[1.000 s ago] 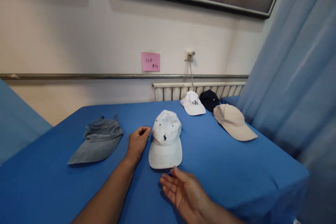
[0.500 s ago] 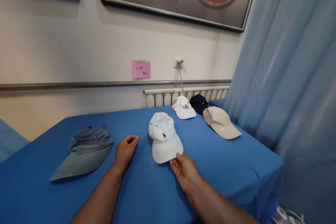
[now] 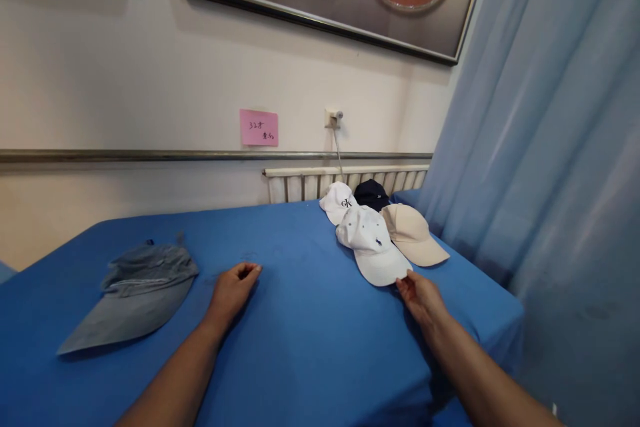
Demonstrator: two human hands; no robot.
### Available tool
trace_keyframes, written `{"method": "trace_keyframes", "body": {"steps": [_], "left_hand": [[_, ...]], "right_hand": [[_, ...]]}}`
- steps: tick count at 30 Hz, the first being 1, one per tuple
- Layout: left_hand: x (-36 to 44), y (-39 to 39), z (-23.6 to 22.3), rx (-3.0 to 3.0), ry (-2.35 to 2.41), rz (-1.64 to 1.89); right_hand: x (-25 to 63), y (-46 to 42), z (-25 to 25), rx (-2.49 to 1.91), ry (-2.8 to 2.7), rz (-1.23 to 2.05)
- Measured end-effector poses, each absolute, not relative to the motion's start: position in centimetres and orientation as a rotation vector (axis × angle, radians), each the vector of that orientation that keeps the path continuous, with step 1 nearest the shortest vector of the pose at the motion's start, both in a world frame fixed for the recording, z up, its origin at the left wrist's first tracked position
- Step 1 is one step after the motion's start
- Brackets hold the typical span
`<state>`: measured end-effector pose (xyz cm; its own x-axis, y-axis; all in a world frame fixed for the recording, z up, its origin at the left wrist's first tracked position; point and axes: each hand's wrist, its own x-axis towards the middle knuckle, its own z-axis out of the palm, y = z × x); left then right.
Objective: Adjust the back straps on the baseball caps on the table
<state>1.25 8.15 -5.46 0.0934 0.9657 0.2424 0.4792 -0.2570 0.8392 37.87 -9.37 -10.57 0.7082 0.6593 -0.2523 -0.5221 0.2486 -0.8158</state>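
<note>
My right hand [image 3: 419,295] pinches the brim edge of a white baseball cap [image 3: 373,243] with a small dark horse-rider logo. This cap sits beside a beige cap [image 3: 413,233] and in front of a white cap with black letters [image 3: 336,202], partly covering it. Behind them is a dark navy cap [image 3: 371,194]. My left hand [image 3: 234,287] rests on the blue cloth with its fingers curled together and nothing seen in them. To its left lies a grey-blue cap [image 3: 135,290], brim toward me.
A blue cloth covers the table [image 3: 300,347]. At the back stand a radiator [image 3: 300,183] and a wall rail [image 3: 150,155]. A pink note [image 3: 259,128] and a socket with a plug [image 3: 333,119] are on the wall. Blue curtains [image 3: 540,147] hang at the right.
My right hand has moved the white logo cap to the right and back, up against the other caps. My left hand stays nearly in place, and the view has shifted slightly.
</note>
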Motion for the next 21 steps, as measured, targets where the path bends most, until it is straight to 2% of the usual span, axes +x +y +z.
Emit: {"method": "trace_keyframes", "body": {"steps": [13, 21], "left_hand": [[1.1, 8.4, -5.6, 1.882, 1.418, 0.999], [1.0, 8.6, -5.6, 1.904, 1.431, 0.971]], "right_hand": [[39.1, -12.3, -11.6, -1.069, -0.193, 0.751], [39.2, -10.8, -11.0, -1.018, -0.129, 0.821]]}}
